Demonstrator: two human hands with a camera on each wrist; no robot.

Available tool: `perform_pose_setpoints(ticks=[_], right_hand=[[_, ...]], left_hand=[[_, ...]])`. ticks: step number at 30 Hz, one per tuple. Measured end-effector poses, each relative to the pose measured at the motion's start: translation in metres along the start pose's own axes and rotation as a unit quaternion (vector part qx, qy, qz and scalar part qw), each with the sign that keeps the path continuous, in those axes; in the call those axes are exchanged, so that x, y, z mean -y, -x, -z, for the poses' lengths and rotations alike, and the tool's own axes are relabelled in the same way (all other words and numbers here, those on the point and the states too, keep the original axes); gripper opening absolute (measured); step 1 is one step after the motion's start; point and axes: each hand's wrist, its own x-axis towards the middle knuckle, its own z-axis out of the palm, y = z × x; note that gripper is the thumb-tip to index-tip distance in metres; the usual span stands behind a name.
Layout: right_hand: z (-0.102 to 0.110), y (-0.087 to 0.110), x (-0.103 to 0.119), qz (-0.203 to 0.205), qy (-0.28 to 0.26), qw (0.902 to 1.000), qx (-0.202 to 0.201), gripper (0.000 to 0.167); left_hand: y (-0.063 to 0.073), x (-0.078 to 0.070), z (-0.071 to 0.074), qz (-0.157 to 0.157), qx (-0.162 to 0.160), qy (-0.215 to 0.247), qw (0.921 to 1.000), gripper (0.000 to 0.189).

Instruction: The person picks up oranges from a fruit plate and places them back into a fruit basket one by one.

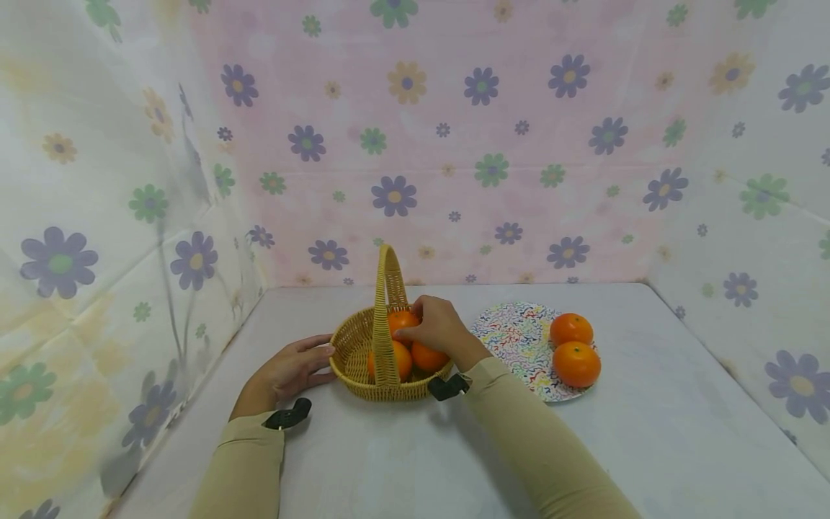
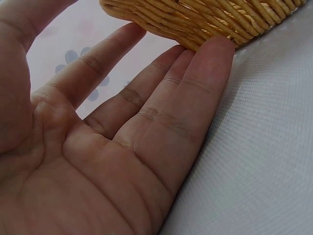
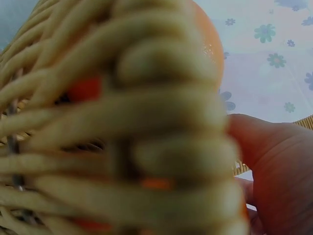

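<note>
The orange (image 1: 402,319) is inside the basket (image 1: 369,391), toward its 12 o'clock. The right hand (image 1: 444,330) reaches in from about 4 o'clock and is closed round it, thumb on the near side and fingers over the far side; how hard it presses I cannot tell. To do this well, a light grip should serve, with the knuckles clear of the handle (image 1: 381,303), which arches close at the orange's 9 o'clock. Moving the fruit straight up or down seems safer than sliding it sideways, since its neighbours could roll. The left hand (image 1: 292,367) is at the basket's 9 o'clock, fingers nearly straight, tips against the wicker, with no thing in its grasp; gentle, even contact there should check any tipping.

The orange looks round, smooth and deeply coloured, partly covered by the fingers. In the right wrist view a glossy patch of fruit shows, though blurred wicker hides much else.

Two more share the basket: the near orange (image 1: 400,362) at about 5 o'clock, crossed by the handle, and the side orange (image 1: 428,358) at 3 o'clock, partly under the right hand.

Farther out at 3 o'clock lies the plate (image 1: 509,335), white with coloured squiggles, bearing the back orange (image 1: 571,329) at its 2 o'clock and the front orange (image 1: 576,365) at 4. All this stands on the white table (image 1: 382,461).
</note>
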Motion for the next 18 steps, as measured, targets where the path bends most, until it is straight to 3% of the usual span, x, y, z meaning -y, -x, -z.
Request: perform_pose_setpoints(ticks=[18], right_hand=[[0.0023, -0.001, 0.0, 0.005, 0.031, 0.9994, 0.015, 0.052]], left_hand=[[-0.0003, 0.0003, 0.0002, 0.004, -0.005, -0.004, 1.0, 0.069]])
